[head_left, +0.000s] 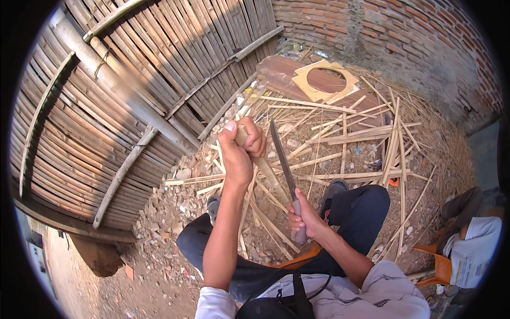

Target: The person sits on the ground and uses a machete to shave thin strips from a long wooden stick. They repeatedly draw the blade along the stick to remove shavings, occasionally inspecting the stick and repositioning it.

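Note:
My left hand (243,151) is raised in front of me, its fingers wrapped round a pale split piece of bamboo (272,178). One end shows above the fist, and the rest slants down toward my right hand. My right hand (308,217) grips the handle of a long knife (282,158), its dark narrow blade pointing up and away from me. The blade passes close to the bamboo's lower end; whether they touch I cannot tell. Many pale bamboo strips (340,141) lie criss-crossed on the ground beyond my hands and around my feet.
A bamboo slat wall (175,58) rises on the left, a brick wall (393,48) at the back right. A yellowish board with a round hole (304,85) lies on a brown panel (276,74). Stones litter the dirt. Another person (473,250) sits on an orange chair (442,268) at right.

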The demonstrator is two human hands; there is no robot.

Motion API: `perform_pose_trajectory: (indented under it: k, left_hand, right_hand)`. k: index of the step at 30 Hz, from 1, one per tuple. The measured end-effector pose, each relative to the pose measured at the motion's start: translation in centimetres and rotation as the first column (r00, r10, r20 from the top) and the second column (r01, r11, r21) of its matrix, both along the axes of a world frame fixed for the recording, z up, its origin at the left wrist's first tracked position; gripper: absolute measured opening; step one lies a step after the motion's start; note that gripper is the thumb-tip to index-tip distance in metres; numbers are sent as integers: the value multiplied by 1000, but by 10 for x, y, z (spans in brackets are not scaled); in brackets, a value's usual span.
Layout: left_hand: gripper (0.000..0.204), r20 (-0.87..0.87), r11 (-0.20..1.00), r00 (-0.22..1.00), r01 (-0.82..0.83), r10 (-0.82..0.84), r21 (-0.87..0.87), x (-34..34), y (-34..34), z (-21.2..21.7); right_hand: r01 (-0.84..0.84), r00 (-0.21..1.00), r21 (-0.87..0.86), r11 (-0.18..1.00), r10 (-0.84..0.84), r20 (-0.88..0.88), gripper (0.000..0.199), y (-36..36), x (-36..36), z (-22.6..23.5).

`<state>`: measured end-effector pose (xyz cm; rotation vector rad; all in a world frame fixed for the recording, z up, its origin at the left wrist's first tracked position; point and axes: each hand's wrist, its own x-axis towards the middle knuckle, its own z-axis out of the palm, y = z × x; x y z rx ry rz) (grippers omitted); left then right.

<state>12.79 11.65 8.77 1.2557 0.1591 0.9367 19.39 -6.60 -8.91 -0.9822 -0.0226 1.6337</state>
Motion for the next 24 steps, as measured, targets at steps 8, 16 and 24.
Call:
perform_pose_trajectory:
  k: [8, 16, 24]
  left_hand:
    - [57, 2, 1000, 1000, 23, -23, 3, -3, 0, -3]
    - [59, 5, 998, 998, 64, -64, 7, -6, -7, -2]
    - [58, 22, 999, 999, 35, -35, 17, -6, -5, -5]
  right_hand:
    - [-87, 995, 35, 996, 86, 47, 67, 10, -6, -8]
    - [-94, 991, 109, 990, 83, 105, 67, 16, -3, 4]
    - [-88, 983, -17, 996, 90, 159, 66, 22, 1, -20]
